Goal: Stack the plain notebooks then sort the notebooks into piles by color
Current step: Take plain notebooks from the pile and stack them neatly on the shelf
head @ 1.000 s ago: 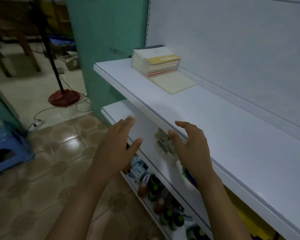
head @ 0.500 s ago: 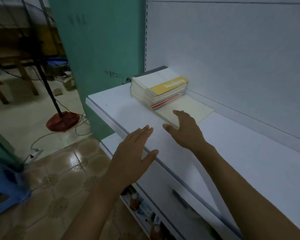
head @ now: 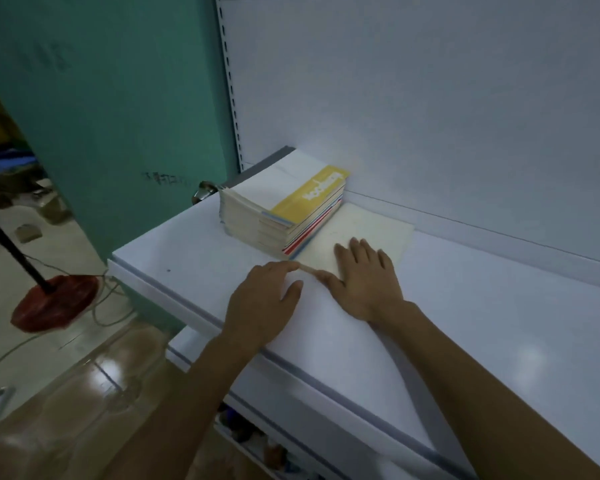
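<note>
**Early stage of the task.** At the bottom of the frame both forearms reach across the front edge of the white shelf (head: 499, 341). Goods on a lower shelf (head: 257, 441) show dimly beneath it, and a red stand base (head: 54, 303) sits on the floor at the left. At centre, the left hand (head: 262, 301) is low over the shelf, its fingers loosely extended and grasping nothing. Its fingertips are at the near left corner of a single cream notebook (head: 374, 226); whether they touch it cannot be told. Just to the right, the right hand (head: 366, 282) lies flat, palm down and fingers straight, pressing on the near part of that notebook. The notebook lies closed and plain-covered on the shelf. Directly beyond it, toward the upper left and against its far edge, stands the stack of notebooks (head: 257, 220). The stack is mixed, with cream, red and blue edges visible and a yellow-covered notebook (head: 309, 195) on top. It reaches the back panel (head: 430, 116) at the upper right. Judged from this layout, no colour piles exist yet. Only one plain notebook is set out, so stacking the plain ones has barely begun and all the sorting is left.
</note>
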The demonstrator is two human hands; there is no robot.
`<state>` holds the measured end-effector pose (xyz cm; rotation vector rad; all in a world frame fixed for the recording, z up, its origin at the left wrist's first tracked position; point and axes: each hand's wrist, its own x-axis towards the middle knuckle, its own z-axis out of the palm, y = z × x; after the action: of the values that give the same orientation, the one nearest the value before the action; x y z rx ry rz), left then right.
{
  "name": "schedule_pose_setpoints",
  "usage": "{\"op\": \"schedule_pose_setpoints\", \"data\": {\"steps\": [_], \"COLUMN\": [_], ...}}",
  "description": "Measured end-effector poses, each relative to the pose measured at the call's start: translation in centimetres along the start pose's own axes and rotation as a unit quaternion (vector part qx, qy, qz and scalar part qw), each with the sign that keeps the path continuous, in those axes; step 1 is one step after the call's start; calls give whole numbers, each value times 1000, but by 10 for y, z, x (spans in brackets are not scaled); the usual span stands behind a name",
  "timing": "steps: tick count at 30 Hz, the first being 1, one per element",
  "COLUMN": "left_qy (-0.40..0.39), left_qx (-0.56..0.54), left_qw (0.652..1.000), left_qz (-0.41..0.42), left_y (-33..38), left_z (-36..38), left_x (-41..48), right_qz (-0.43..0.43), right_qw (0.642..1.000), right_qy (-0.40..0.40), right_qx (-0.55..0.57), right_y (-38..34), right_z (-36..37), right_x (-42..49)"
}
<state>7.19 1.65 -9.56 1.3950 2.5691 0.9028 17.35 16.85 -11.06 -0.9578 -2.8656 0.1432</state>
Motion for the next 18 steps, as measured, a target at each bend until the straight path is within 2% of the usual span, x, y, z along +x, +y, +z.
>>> {"op": "schedule_pose_setpoints", "data": {"steps": [3,6,8,13,18], "left_qy": [-20,12,-5,-18,-62], "left_qx": [-60,-145,-170,-287,-273], "left_qw": [998,989,985,958,959], "left_qz": [2,-1,2,12,31], "left_y": [-21,-28,-28,-38,-40], "left_z": [-9,-14,-16,-16,-22], "left_x": [17,18,17,17,11], "right_qz": [15,39,67,145,194], "right_qw": [1000,998,996,989,980], "right_qy": [-9,-45,-66,-19,-10], "right_qx": [-5,-8,-6,36,36], "right_y": [-4,-12,-21,-55,-101], "right_z": [1,-6,-14,-11,-6], "right_x": [-3,-6,-7,-42,-96]}}
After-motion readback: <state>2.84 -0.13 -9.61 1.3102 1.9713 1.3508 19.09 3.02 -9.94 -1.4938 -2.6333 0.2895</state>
